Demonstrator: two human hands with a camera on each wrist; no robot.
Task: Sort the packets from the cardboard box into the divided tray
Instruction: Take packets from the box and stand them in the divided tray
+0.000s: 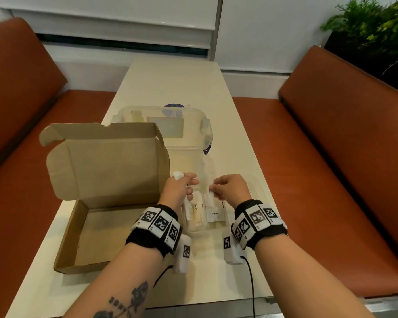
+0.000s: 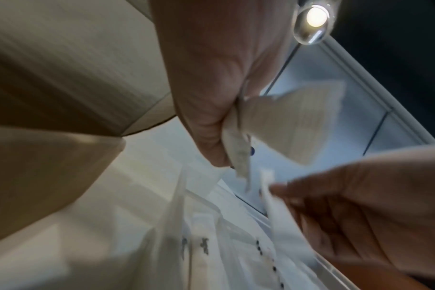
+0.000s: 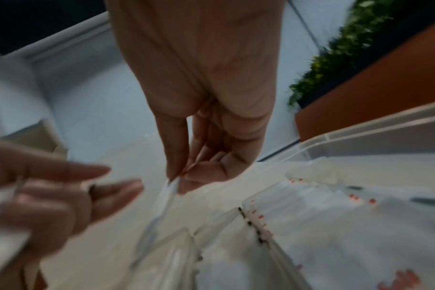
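Observation:
The open cardboard box (image 1: 97,226) lies at the left of the table, its floor bare where I can see it. Right of it sits the clear divided tray (image 1: 259,187), with sugar sticks (image 1: 197,214) and a pepper packet (image 1: 215,214) in its near compartments. My left hand (image 1: 189,182) hovers over the tray's left side and grips a bunch of white packets (image 2: 273,125). Close beside it, my right hand (image 1: 213,188) pinches one thin white packet (image 3: 169,194) between thumb and fingertips above a tray divider (image 3: 256,225).
A clear plastic storage container (image 1: 166,125) stands behind the tray and box, and the box's raised lid (image 1: 106,161) stands to the left of my hands. Orange bench seats (image 1: 331,157) flank the narrow cream table (image 1: 182,83). A plant (image 1: 377,31) is at the far right.

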